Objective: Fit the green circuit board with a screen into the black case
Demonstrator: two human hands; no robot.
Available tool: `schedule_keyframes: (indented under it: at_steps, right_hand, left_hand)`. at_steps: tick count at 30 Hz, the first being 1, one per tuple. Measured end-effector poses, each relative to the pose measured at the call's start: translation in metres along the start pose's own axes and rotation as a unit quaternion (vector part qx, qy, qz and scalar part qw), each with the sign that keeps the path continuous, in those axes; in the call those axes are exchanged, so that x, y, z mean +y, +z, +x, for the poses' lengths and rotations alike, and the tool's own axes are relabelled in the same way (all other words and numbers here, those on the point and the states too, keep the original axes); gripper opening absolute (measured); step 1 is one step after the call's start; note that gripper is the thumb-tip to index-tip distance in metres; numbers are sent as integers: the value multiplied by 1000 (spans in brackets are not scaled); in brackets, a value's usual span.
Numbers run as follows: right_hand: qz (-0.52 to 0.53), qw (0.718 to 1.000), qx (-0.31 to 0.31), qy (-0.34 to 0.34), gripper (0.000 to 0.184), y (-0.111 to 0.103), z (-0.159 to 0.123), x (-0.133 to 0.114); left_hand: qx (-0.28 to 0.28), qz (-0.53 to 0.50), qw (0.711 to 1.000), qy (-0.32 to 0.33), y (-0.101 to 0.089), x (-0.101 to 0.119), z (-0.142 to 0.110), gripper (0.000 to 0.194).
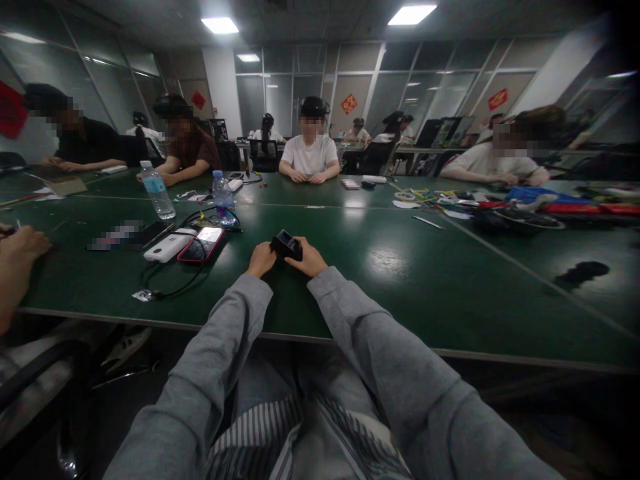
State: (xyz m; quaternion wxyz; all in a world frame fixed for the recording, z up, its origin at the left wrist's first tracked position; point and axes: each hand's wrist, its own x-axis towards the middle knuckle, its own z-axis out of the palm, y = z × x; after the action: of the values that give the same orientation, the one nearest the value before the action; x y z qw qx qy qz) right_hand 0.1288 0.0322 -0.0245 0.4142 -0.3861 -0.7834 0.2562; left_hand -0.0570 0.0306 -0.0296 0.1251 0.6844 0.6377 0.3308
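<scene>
Just above the near part of the green table, a small black box-like object with a grey rectangular face is held in front of me; I cannot make out its exact kind. My left hand is closed at its left side, fingers partly hidden. Wrapped round its right side is my right hand, thumb at the near edge. To the left of my hands lie a red-edged phone with a lit screen and a white power bank, with a black cable beside them.
Two water bottles stand at the left, beyond a dark phone. Coloured cables and a blue item lie at the right. A pen is nearer. Another person's hand rests at far left; several people sit opposite.
</scene>
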Motion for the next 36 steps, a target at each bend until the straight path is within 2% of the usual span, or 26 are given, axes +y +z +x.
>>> schedule_keyframes:
  at_steps: [3, 6, 10, 14, 16, 19, 23, 27, 30, 33, 36]
  right_hand:
    - [-8, 1000, 13, 18, 64, 5, 0, 0]
    - [-7, 1000, 14, 6, 61, 6, 0, -1]
    - [16, 1000, 20, -2, 57, 6, 0, 0]
    - [4, 1000, 16, -4, 58, 6, 0, 1]
    - [-7, 1000, 16, -6, 59, 7, 0, 2]
    - [-19, 1000, 19, -12, 59, 8, 0, 2]
    - [-52, 998, 22, -27, 59, 10, 1, 4]
    - [-77, 996, 39, -14, 60, 12, 3, 7]
    - [-84, 995, 47, -20, 60, 13, 4, 10]
    - [-81, 994, 41, -59, 66, 16, 6, 14]
    - [-78, 993, 36, -84, 72, 19, 8, 19]
  left_hand:
    - [24, -58, 997, -36, 0, -2, 3, 21]
    - [50, -182, 978, -86, 1, -4, 4, 14]
    - [39, -323, 936, -136, 1, -2, 5, 17]
    - [14, -389, 907, -159, 0, 5, 2, 17]
    - [-2, -435, 883, -178, -2, 8, 0, 13]
    - [-31, -549, 803, -230, -4, 13, -4, 3]
    - [-47, -610, 744, -270, -7, 19, -6, 14]
    - [-66, -657, 688, -301, -10, 27, -6, 23]
    - [-60, -672, 675, -300, -11, 35, -7, 29]
    - [-40, -693, 657, -294, -10, 39, -7, 41]
    - [-52, -711, 643, -281, -9, 39, -8, 51]
